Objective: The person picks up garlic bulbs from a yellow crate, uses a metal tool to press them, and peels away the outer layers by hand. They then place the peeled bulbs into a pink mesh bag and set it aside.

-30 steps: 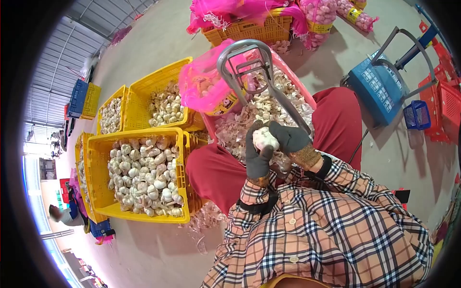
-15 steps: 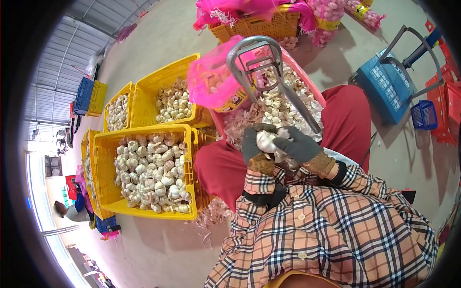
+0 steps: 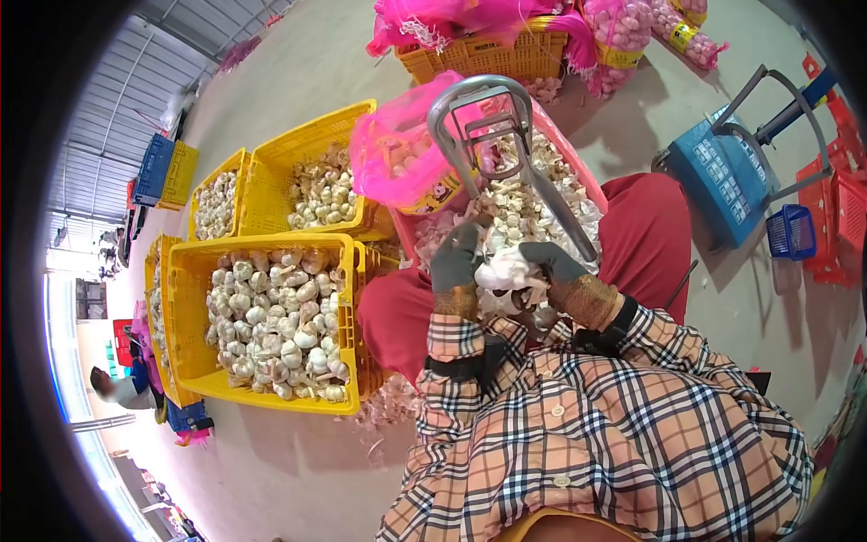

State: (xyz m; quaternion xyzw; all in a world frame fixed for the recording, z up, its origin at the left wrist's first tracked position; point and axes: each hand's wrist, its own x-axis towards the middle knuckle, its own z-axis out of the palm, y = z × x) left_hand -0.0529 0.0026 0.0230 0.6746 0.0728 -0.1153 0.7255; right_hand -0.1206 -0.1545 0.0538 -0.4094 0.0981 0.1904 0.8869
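My left hand [image 3: 455, 267], in a dark-palmed brown glove, is closed at the left of a white garlic bulb [image 3: 510, 274]; what its fingers hold is too small to name. My right hand [image 3: 571, 282], gloved alike, has its fingers curled at the bulb's right side. Both hands are over my lap, at the near end of a pink tub [image 3: 591, 181] of garlic and loose skins. A grey metal frame with a long handle [image 3: 562, 212] stands over the tub. Beside it lies a pink mesh bag [image 3: 384, 158].
Yellow crates [image 3: 262, 404] of garlic bulbs stand at the left. Filled mesh bags [image 3: 619, 41] and another yellow crate [image 3: 488, 60] are at the top. A blue box [image 3: 722, 176], a blue basket [image 3: 791, 232] and red crates stand at the right. A person [image 3: 126, 388] is far left.
My left hand has moved left and down, away from the bulb's top, and its fingers have closed up. My right hand has shifted slightly. The whole view has shifted a little.
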